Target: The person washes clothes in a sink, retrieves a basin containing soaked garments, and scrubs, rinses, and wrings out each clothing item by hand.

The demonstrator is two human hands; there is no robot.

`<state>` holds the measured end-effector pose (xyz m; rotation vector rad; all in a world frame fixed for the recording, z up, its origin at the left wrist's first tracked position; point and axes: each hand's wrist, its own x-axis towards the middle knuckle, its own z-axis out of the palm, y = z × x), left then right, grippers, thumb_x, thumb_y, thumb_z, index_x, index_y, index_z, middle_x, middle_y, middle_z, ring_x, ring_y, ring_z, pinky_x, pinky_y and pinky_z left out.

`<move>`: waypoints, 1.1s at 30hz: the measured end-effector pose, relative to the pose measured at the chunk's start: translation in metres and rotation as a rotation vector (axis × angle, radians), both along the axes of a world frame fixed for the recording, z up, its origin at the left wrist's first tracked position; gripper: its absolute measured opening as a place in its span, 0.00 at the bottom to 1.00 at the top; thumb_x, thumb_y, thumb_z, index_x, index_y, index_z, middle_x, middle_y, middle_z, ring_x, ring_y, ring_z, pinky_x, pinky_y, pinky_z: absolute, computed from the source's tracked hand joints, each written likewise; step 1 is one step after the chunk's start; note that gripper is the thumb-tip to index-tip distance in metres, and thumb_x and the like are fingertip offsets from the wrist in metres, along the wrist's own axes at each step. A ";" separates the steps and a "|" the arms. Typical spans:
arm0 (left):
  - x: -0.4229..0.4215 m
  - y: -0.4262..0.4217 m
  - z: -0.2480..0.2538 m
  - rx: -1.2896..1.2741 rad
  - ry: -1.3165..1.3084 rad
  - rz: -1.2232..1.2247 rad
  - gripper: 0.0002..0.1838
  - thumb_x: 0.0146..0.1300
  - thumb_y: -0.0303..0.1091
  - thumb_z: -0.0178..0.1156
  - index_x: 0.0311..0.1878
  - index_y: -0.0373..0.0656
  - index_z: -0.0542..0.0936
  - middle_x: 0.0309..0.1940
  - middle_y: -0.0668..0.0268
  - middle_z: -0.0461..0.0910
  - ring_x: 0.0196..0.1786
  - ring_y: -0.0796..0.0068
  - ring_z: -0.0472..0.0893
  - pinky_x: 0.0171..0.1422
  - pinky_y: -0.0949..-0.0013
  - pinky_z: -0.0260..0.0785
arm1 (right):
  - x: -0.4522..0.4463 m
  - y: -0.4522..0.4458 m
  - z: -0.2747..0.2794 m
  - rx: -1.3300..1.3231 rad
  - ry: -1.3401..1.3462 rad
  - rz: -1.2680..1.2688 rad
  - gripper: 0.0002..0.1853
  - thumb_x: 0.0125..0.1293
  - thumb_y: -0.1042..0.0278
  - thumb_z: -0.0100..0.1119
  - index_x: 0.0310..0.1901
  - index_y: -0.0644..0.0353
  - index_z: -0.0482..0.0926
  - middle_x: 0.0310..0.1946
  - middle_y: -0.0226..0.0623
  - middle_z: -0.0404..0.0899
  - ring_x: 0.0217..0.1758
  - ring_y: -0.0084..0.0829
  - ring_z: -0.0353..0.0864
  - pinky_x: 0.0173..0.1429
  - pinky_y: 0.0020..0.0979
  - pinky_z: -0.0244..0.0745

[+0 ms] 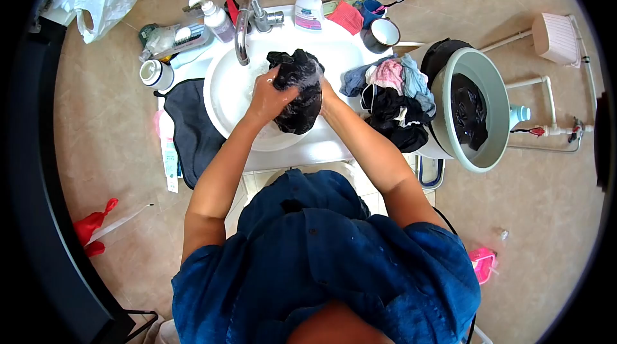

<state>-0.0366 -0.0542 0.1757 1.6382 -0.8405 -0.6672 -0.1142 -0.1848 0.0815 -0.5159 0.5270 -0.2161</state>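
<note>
A wet black garment [297, 97] with some suds on it is bunched up over the white sink [222, 109]. My left hand [273, 97] grips its left side, fingers curled into the cloth. On the garment's right side is my right hand [326, 95], its fingers mostly hidden behind the fabric. The chrome faucet [242, 39] stands just behind, at the upper left of the garment. What kind of garment it is, I cannot make out.
Right of the sink lies a pile of clothes [395, 97], beside a grey-green basin [491, 109] holding dark cloth in liquid. Behind stand a white bottle [309, 8], a pump bottle [219, 23] and a mug [382, 34]. A black cloth [193, 129] drapes over the left edge.
</note>
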 end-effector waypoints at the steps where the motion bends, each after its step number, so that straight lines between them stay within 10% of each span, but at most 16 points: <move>1: 0.002 0.000 0.000 -0.003 -0.120 -0.029 0.21 0.48 0.31 0.65 0.48 0.35 0.80 0.36 0.56 0.83 0.38 0.64 0.82 0.48 0.66 0.75 | 0.004 0.002 0.002 -0.007 -0.041 0.021 0.14 0.69 0.60 0.54 0.45 0.63 0.78 0.37 0.40 0.82 0.37 0.32 0.83 0.42 0.34 0.82; 4: 0.006 0.001 -0.013 -0.021 -0.452 -0.108 0.25 0.45 0.39 0.68 0.47 0.37 0.81 0.37 0.47 0.82 0.38 0.48 0.82 0.47 0.60 0.75 | 0.013 0.000 -0.009 0.057 0.015 0.150 0.12 0.70 0.62 0.51 0.45 0.60 0.78 0.38 0.39 0.81 0.37 0.32 0.83 0.41 0.33 0.82; 10: -0.005 0.013 -0.020 0.031 -0.870 -0.040 0.22 0.44 0.36 0.68 0.43 0.34 0.80 0.39 0.48 0.81 0.40 0.49 0.82 0.46 0.57 0.75 | 0.015 -0.001 0.004 0.162 -0.134 0.286 0.15 0.68 0.66 0.55 0.51 0.64 0.78 0.41 0.39 0.82 0.39 0.32 0.82 0.45 0.32 0.81; 17: -0.003 0.021 -0.009 -0.091 -0.482 -0.007 0.22 0.48 0.30 0.69 0.47 0.33 0.78 0.40 0.48 0.81 0.41 0.51 0.83 0.48 0.62 0.75 | 0.020 -0.009 -0.007 -0.728 0.383 0.093 0.19 0.61 0.58 0.63 0.46 0.65 0.82 0.39 0.39 0.83 0.39 0.27 0.81 0.46 0.33 0.78; 24: -0.045 -0.009 0.039 -0.242 -0.049 0.139 0.21 0.59 0.26 0.65 0.55 0.33 0.73 0.44 0.63 0.80 0.45 0.73 0.78 0.55 0.70 0.69 | -0.056 -0.061 0.110 -1.001 0.238 -0.228 0.20 0.61 0.61 0.64 0.50 0.66 0.80 0.40 0.36 0.84 0.43 0.27 0.81 0.50 0.30 0.75; 31: -0.103 -0.083 0.089 -0.318 0.888 0.166 0.26 0.65 0.41 0.62 0.61 0.38 0.69 0.55 0.62 0.76 0.57 0.67 0.77 0.64 0.62 0.67 | -0.161 -0.133 0.209 -0.673 0.164 -0.427 0.22 0.61 0.59 0.66 0.51 0.68 0.80 0.42 0.36 0.82 0.43 0.24 0.78 0.51 0.27 0.73; 33: -0.122 -0.107 0.079 -0.254 0.981 0.142 0.25 0.66 0.44 0.61 0.61 0.42 0.71 0.57 0.64 0.77 0.59 0.67 0.76 0.64 0.61 0.68 | -0.186 -0.158 0.195 -0.945 0.261 -0.527 0.25 0.59 0.56 0.69 0.51 0.68 0.79 0.41 0.36 0.82 0.41 0.25 0.79 0.48 0.28 0.74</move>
